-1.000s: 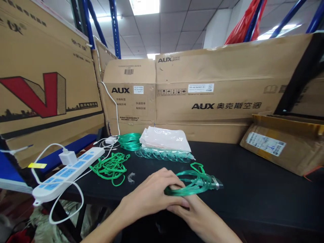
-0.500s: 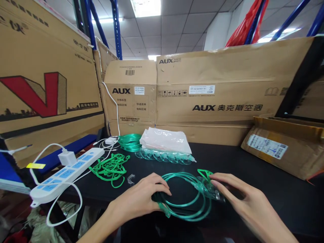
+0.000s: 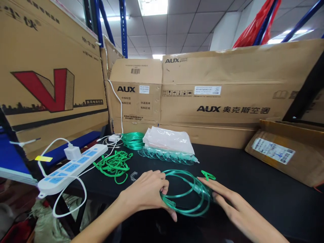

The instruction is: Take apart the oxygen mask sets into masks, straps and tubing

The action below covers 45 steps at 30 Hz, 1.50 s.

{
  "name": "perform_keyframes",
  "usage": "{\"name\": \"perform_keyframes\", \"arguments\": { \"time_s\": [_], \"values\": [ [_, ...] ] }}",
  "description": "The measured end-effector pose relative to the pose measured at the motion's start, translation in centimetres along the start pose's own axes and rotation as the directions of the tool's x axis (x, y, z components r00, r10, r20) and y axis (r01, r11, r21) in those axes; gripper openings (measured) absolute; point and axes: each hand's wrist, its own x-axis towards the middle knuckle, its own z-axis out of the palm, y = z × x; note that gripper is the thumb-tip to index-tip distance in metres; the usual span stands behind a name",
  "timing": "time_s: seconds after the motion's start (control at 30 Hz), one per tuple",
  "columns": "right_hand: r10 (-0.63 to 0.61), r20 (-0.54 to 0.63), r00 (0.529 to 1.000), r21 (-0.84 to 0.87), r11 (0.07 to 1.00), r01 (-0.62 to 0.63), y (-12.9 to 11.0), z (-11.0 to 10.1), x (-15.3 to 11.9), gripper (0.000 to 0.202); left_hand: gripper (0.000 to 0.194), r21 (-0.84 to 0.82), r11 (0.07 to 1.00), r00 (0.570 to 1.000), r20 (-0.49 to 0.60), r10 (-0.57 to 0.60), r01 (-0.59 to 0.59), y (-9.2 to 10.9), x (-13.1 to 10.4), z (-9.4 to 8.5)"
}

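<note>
A coil of clear green tubing (image 3: 186, 212) is in front of me, low over the black table. My left hand (image 3: 149, 189) has its fingers curled around the coil's left side, near a pale green end connector (image 3: 169, 201). At the coil's right side is a see-through greenish piece that looks like an oxygen mask (image 3: 204, 190), blurred and partly covered. My right hand (image 3: 225, 195) lies against that side with fingers stretched out and thumb apart. A green elastic strap (image 3: 209, 175) shows just beyond its fingertips.
Behind lie stacked clear green masks (image 3: 167, 157) under white plastic bags (image 3: 169, 140), and another tubing coil (image 3: 133, 141). Left are tangled green straps (image 3: 113, 165), small clear strips (image 3: 134, 176) and a power strip (image 3: 73, 168). An open carton (image 3: 283, 152) stands right; cardboard walls (image 3: 217, 118) enclose the back.
My left hand has closed further around the tubing. The right hand has shifted from the strap to the coil's side, its fingers flatter. The camera view has turned slightly left.
</note>
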Motion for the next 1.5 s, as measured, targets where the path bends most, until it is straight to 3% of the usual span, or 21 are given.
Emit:
{"name": "perform_keyframes", "arguments": {
  "time_s": [0.17,0.33,0.63,0.77,0.97,1.07,1.13,1.2,1.37,1.5],
  "values": [
    [-0.034,-0.034,0.999,0.021,0.999,0.034,-0.5,0.6,0.8,0.054,0.065,0.006,1.000,1.000,0.020,0.016,-0.016,-0.1,0.2,-0.7],
    [-0.021,-0.216,0.976,0.020,0.999,0.026,-0.2,0.9,2.1,0.055,0.057,-0.105,0.987,0.992,0.007,0.127,-0.126,0.2,0.2,-0.4],
    [-0.057,-0.400,0.915,-0.017,0.998,0.054,0.6,1.3,3.0,0.020,0.041,-0.166,0.964,0.978,-0.055,0.202,-0.209,-0.3,0.6,0.5],
    [-0.077,-0.361,0.930,-0.002,0.997,0.082,0.4,0.9,3.1,0.020,0.042,-0.127,0.967,0.975,-0.063,0.213,-0.220,-0.3,0.3,0.3],
    [-0.040,-0.222,0.974,0.037,0.998,0.050,-0.5,0.0,2.7,0.030,0.038,-0.102,0.985,0.988,-0.073,0.134,-0.141,0.3,0.4,-0.1],
    [-0.023,-0.213,0.977,0.045,0.998,0.033,-0.8,0.0,2.6,0.033,0.028,-0.109,0.989,0.975,-0.210,0.075,-0.100,1.3,1.5,-0.2],
    [-0.010,-0.222,0.975,0.047,0.999,0.021,-0.7,0.1,2.6,0.035,0.025,-0.106,0.991,0.940,-0.338,0.046,-0.086,2.2,2.9,-0.1],
    [-0.003,-0.232,0.973,0.049,0.999,0.014,-0.6,0.2,2.6,0.035,0.026,-0.093,0.991,0.915,-0.400,0.049,-0.093,3.1,4.7,0.0],
    [0.001,-0.251,0.968,0.067,0.998,0.016,-0.5,0.5,2.4,0.026,0.031,-0.020,0.986,0.949,-0.275,0.155,-0.167,3.3,8.4,1.4],
    [0.015,-0.266,0.964,0.113,0.993,0.016,-0.5,0.9,2.4,0.028,0.032,0.001,0.984,0.979,-0.105,0.175,-0.176,1.9,8.8,2.5]
  ]
}}
